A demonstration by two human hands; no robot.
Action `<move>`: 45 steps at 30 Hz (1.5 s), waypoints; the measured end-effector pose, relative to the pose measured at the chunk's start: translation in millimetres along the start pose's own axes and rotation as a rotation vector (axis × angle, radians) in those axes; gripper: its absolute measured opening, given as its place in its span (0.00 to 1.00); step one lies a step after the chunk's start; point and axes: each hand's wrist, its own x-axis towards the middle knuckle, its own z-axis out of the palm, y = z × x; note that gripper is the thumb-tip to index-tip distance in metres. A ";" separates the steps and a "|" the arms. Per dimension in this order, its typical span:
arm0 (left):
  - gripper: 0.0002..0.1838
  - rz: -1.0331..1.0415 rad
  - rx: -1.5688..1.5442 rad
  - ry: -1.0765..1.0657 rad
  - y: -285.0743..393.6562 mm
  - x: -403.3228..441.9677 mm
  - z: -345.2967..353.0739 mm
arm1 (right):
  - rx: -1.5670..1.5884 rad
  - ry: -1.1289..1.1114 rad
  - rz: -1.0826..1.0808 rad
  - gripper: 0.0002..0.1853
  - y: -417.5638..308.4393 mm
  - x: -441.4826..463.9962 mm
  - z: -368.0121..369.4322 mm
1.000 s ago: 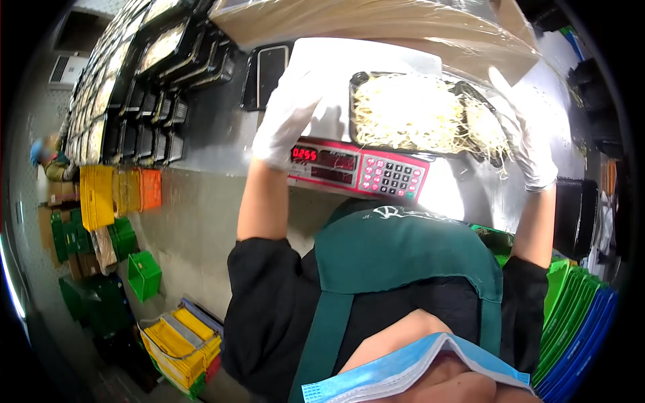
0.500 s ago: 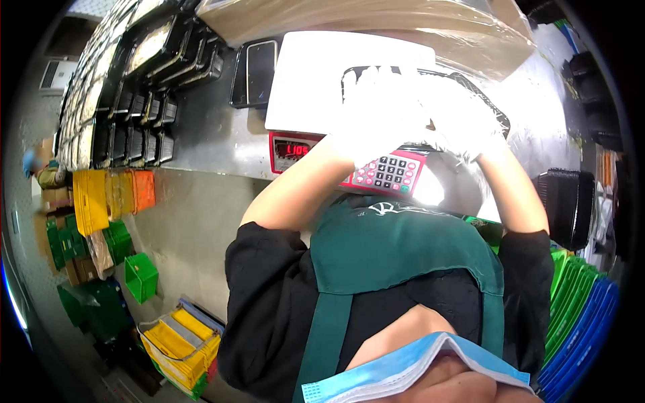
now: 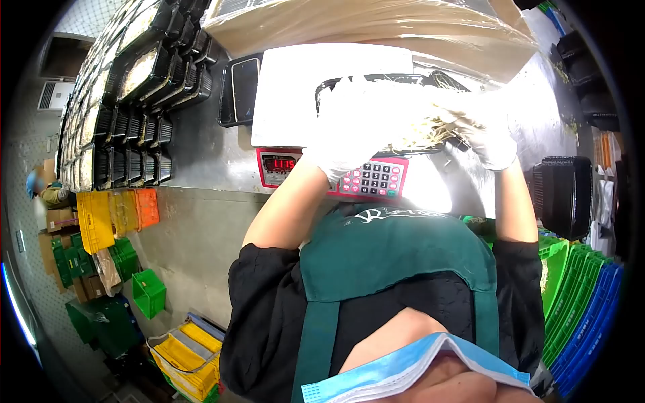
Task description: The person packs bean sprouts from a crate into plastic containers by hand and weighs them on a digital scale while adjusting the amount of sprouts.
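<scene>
A white-topped weighing scale (image 3: 289, 97) with a red panel stands in front of me, its display lit red. On its platform lies a black tray (image 3: 321, 94) heaped with pale, thin sprouts (image 3: 422, 134). My left hand (image 3: 342, 151), in a white glove, reaches over the near left side of the tray; glare washes out its fingers. At the right end of the tray, my gloved right hand (image 3: 489, 138) has its fingers bent in and closed on sprouts at the edge of the heap. Strong glare hides much of the tray's middle.
Stacked black trays (image 3: 144, 74) of sprouts fill the left of the metal table. A dark phone (image 3: 240, 91) lies beside the scale. Behind is a plastic-wrapped box (image 3: 376, 27). Nested black trays (image 3: 563, 198) stand at right, above green and blue crates (image 3: 578, 309). Another person (image 3: 52, 193) is far left.
My hands have moved apart, the right one to the tray's right end, uncovering sprouts. The displayed reading has changed. The whole view has shifted slightly.
</scene>
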 end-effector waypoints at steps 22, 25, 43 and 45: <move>0.30 0.065 0.315 0.122 -5.8 -15.7 -15.9 | -0.352 0.502 0.432 0.23 214.6 -51.5 -68.5; 0.31 0.036 0.385 0.091 -9.1 -17.9 -15.8 | 1.339 0.656 0.665 0.24 194.2 -38.7 -29.5; 0.24 0.065 0.236 0.176 -5.9 -18.2 -8.8 | -0.757 0.270 0.590 0.15 111.0 -91.2 41.5; 0.23 0.106 0.292 0.201 -7.4 -17.8 -8.6 | -0.513 0.480 0.654 0.17 107.7 -99.9 1.4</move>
